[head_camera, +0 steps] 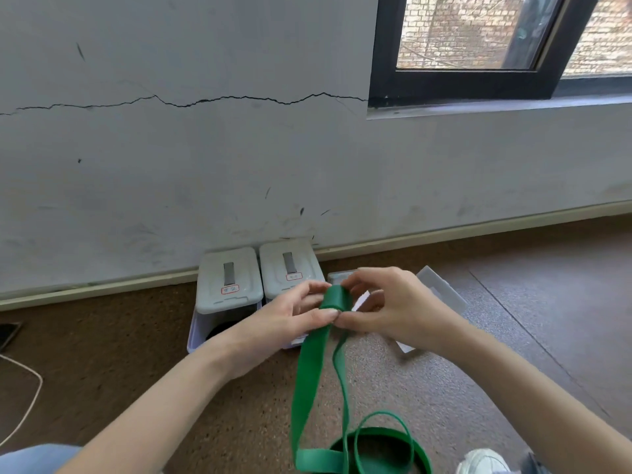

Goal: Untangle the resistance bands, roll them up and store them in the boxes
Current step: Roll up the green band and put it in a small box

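A green resistance band [309,374] hangs from both my hands, and its far end is wound into a small roll [336,297]. My left hand [290,314] pinches the roll from the left with thumb and fingers. From the right, my right hand [386,306] holds the same roll, fingertips meeting the left thumb. The band's two strands drop to the floor and end in loose loops [372,446] near my feet. Behind my hands two white lidded boxes [229,280] [289,265] stand against the wall. A third box [338,277] is mostly hidden by my hands.
A white lid [441,289] lies on the brown floor right of the boxes. A white cable [29,391] and a dark device [7,333] lie at the far left. My shoe [482,461] shows at the bottom right. The wall and a window lie beyond.
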